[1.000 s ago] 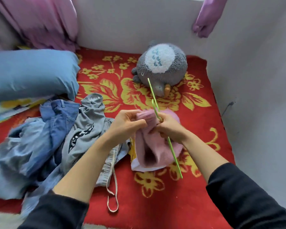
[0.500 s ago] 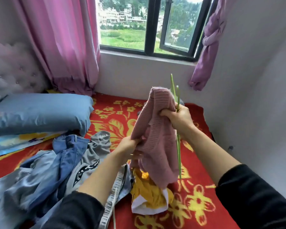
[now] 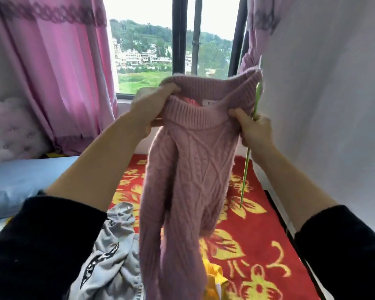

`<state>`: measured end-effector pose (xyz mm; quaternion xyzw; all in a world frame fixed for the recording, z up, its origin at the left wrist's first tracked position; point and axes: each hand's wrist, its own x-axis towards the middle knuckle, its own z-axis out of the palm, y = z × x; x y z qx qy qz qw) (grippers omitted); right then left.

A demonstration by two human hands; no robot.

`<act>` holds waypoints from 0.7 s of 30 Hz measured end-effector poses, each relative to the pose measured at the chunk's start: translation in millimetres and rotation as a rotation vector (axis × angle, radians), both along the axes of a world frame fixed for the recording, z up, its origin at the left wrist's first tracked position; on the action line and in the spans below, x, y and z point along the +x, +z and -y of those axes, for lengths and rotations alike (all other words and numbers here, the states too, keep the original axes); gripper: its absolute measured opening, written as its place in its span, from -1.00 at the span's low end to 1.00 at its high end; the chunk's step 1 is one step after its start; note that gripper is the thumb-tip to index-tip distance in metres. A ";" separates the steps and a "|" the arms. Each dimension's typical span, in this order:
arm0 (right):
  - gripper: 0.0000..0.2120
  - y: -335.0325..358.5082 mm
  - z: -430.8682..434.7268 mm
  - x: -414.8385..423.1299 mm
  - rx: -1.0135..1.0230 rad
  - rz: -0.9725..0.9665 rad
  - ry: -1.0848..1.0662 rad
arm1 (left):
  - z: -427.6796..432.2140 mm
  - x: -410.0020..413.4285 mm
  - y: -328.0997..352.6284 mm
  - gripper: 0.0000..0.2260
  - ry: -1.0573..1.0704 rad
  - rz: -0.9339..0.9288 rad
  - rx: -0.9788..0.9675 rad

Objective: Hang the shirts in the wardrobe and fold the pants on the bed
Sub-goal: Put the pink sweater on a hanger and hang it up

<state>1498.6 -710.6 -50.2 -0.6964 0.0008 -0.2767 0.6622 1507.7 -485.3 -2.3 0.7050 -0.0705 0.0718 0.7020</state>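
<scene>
Above the bed (image 3: 268, 245) I have the pink sweater (image 3: 193, 169) hanging by its ribbed collar. Left hand (image 3: 152, 105) grips one side; right hand (image 3: 253, 131) pinches the other plus a thin green hanger (image 3: 246, 167). Likely soft, floppy, light, stretchy: best grip is the collar rib.

Pink sweater (image 3: 193, 169), bunched low over the bed (image 3: 264, 252) 1.0 s ago, is now lifted in front of the window (image 3: 143, 61), its body hanging full length. Left hand (image 3: 152, 105) has moved from the lower knit up to the collar (image 3: 204, 118), which both hands now stretch wide. Right hand (image 3: 253, 128) has risen with the green hanger (image 3: 246, 169), now near upright beside the collar's right end.
</scene>
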 end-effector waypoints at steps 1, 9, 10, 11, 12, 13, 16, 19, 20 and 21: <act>-0.80 -14.4 0.5 0.2 -0.004 -0.047 0.014 | 1.9 -0.2 -9.1 -0.84 0.014 -0.019 0.031; -0.68 -109.8 16.6 -7.1 0.040 -0.427 0.039 | -3.5 -3.7 -128.7 -0.80 0.091 -0.171 0.234; -0.71 -108.3 19.2 -7.8 0.091 -0.429 0.078 | -5.3 -7.2 -140.9 -0.80 0.103 -0.193 0.252; -0.67 -104.7 21.6 -7.6 0.124 -0.421 0.114 | -6.8 -10.9 -152.3 -0.80 0.112 -0.217 0.261; -0.61 -99.5 23.6 -6.4 0.149 -0.410 0.153 | -8.3 -14.6 -162.5 -0.81 0.116 -0.240 0.266; -0.62 -93.7 23.8 -5.0 0.172 -0.394 0.202 | -10.1 -18.2 -171.2 -0.81 0.114 -0.258 0.272; -0.52 -76.4 15.9 -1.6 0.264 -0.328 0.364 | -13.6 -27.2 -186.9 -0.84 0.096 -0.299 0.270; -0.53 -59.9 -0.7 -1.9 0.356 -0.244 0.442 | -16.1 -31.2 -189.7 -0.86 0.091 -0.279 0.307; -0.53 -54.3 -7.0 -1.8 0.394 -0.217 0.466 | -17.7 -32.2 -188.6 -0.88 0.087 -0.265 0.322; -0.52 -48.7 -13.1 -1.1 0.429 -0.187 0.492 | -19.9 -33.2 -187.7 -0.87 0.076 -0.254 0.324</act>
